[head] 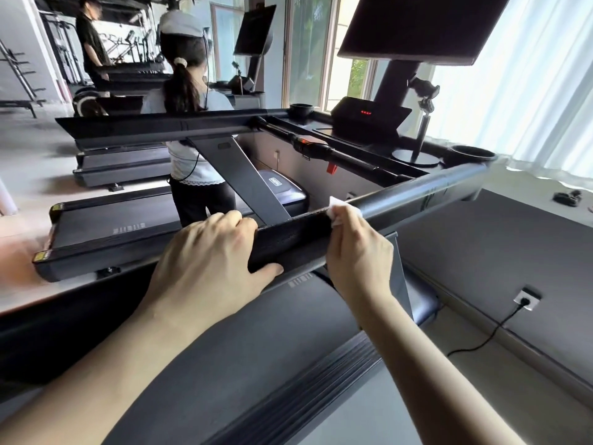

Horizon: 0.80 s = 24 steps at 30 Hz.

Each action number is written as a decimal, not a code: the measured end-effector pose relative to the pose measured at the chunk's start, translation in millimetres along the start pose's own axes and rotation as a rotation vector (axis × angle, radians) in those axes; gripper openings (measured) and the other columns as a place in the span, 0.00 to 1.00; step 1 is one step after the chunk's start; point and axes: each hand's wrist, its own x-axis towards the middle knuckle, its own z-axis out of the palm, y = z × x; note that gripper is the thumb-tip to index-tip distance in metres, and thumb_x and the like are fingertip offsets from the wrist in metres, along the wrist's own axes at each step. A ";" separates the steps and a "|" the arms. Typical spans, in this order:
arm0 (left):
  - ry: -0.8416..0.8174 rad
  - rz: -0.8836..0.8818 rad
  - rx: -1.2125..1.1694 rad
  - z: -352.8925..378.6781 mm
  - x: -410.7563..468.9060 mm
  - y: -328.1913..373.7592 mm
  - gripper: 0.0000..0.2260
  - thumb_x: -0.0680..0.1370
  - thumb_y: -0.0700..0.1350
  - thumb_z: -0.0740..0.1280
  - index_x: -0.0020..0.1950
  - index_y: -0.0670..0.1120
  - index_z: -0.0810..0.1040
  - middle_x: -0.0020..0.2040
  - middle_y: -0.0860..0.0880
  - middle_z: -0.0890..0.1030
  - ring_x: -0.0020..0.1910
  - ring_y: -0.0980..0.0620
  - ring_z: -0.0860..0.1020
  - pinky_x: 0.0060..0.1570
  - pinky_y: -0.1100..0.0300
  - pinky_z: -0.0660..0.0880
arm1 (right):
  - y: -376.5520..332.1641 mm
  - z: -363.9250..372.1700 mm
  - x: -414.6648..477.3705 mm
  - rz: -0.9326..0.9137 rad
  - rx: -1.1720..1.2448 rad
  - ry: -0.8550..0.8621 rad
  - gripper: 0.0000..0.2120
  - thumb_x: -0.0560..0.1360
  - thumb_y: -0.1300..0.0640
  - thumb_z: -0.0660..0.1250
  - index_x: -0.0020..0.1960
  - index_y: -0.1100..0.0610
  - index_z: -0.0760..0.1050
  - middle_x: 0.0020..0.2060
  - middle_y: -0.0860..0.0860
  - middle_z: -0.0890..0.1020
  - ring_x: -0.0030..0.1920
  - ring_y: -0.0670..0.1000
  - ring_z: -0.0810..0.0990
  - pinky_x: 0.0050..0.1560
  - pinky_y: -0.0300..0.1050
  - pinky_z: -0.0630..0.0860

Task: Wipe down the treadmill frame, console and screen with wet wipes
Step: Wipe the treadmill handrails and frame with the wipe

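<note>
Head camera: a treadmill (305, 364) fills the frame, its dark handrail (417, 194) rising toward the console (365, 118) and tilted screen (417, 24). The left hand (208, 255) grips the rail's near end, fingers curled over the top, thumb on the near face. Just beside it, the right hand (356, 248) pinches a white wet wipe (337, 210) against the rail, which runs bare beyond to the cup holder (471, 154).

The left hand (208, 252) grips the near end of the black treadmill handrail (401, 195). Just beside it, the right hand (356, 252) presses a white wet wipe (337, 211) against the rail.
</note>
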 end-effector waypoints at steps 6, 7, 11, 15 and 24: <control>-0.004 0.010 0.001 -1.3 -0.6 0.3 0.21 0.72 0.68 0.65 0.49 0.51 0.75 0.44 0.52 0.76 0.48 0.47 0.79 0.46 0.51 0.73 | -47.3 1.5 -22.1 -0.089 0.087 -0.027 0.07 0.76 0.62 0.60 0.51 0.54 0.75 0.43 0.49 0.81 0.35 0.58 0.80 0.27 0.49 0.73; -0.003 0.018 -0.004 -1.3 -0.8 0.2 0.20 0.72 0.67 0.65 0.48 0.51 0.75 0.44 0.52 0.76 0.48 0.46 0.79 0.45 0.51 0.73 | -53.8 1.1 -29.2 -0.165 0.157 -0.046 0.08 0.76 0.61 0.59 0.52 0.54 0.74 0.41 0.48 0.80 0.35 0.57 0.79 0.26 0.49 0.72; -0.014 0.008 0.000 -3.3 -1.6 0.2 0.22 0.73 0.68 0.57 0.48 0.51 0.75 0.44 0.51 0.76 0.48 0.46 0.79 0.45 0.50 0.74 | -40.4 2.3 -34.9 -0.399 0.323 -0.095 0.10 0.78 0.63 0.61 0.57 0.55 0.76 0.41 0.45 0.80 0.37 0.52 0.80 0.30 0.50 0.75; -0.040 -0.021 0.024 -3.1 -0.5 2.0 0.25 0.72 0.71 0.62 0.53 0.51 0.78 0.46 0.53 0.77 0.50 0.48 0.79 0.49 0.52 0.74 | 9.2 9.6 -26.1 -0.246 0.192 -0.029 0.08 0.82 0.59 0.62 0.60 0.49 0.70 0.37 0.48 0.82 0.37 0.55 0.81 0.32 0.48 0.74; -0.015 -0.032 0.027 -0.9 0.4 4.5 0.24 0.72 0.69 0.66 0.52 0.50 0.77 0.46 0.53 0.77 0.50 0.48 0.79 0.49 0.52 0.73 | -18.2 25.2 -50.5 0.211 0.365 0.111 0.07 0.82 0.59 0.59 0.57 0.50 0.66 0.35 0.46 0.80 0.33 0.59 0.79 0.32 0.48 0.69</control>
